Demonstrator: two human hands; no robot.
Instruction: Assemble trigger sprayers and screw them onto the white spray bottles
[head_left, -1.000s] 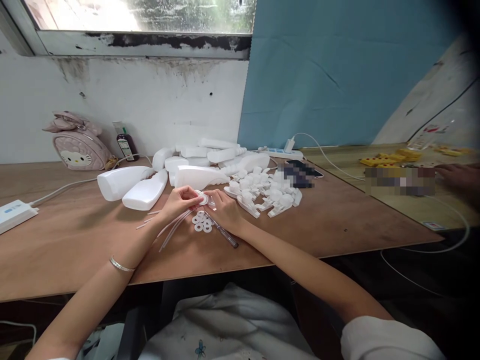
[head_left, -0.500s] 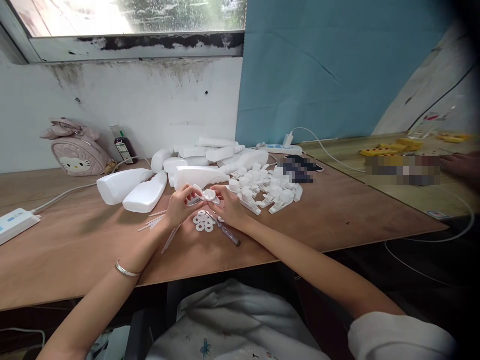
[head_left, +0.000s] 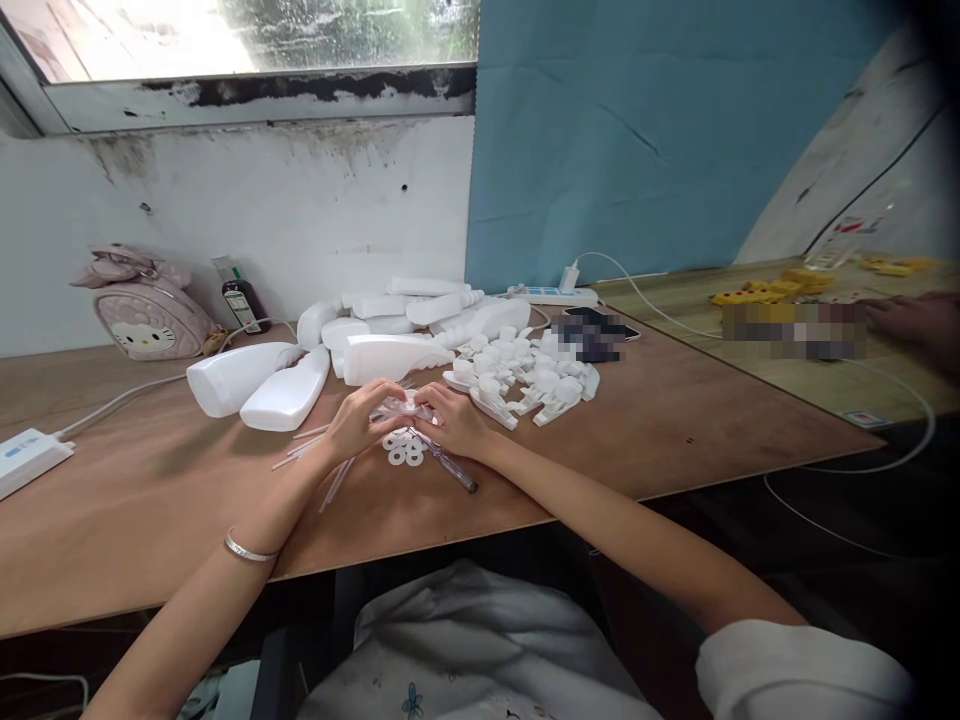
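My left hand [head_left: 361, 416] and my right hand [head_left: 453, 418] meet above the table, fingers closed from both sides around a white plastic spray head [head_left: 409, 404]. The fingers cover much of it. Just below lie several white ring washers [head_left: 406, 452] in a small cluster. A screwdriver with a clear handle [head_left: 459, 474] slants away under my right hand. Thin white tubes [head_left: 307, 441] are scattered beside my left wrist. To the right sits a pile of white trigger spray heads [head_left: 551, 378].
Behind my hands, white plastic bottles [head_left: 289, 398] lie on the brown table [head_left: 615, 440]. A pink bag [head_left: 150, 315], a dark bottle [head_left: 244, 303] and power strips [head_left: 34, 458] stand around. At the far right, another person's hand [head_left: 915, 325] is near yellow pieces [head_left: 772, 288].
The spray head has turned in my fingers; its round cap faced up before and is now mostly covered. Both hands have curled closer around it and dropped slightly. The view has shifted a little.
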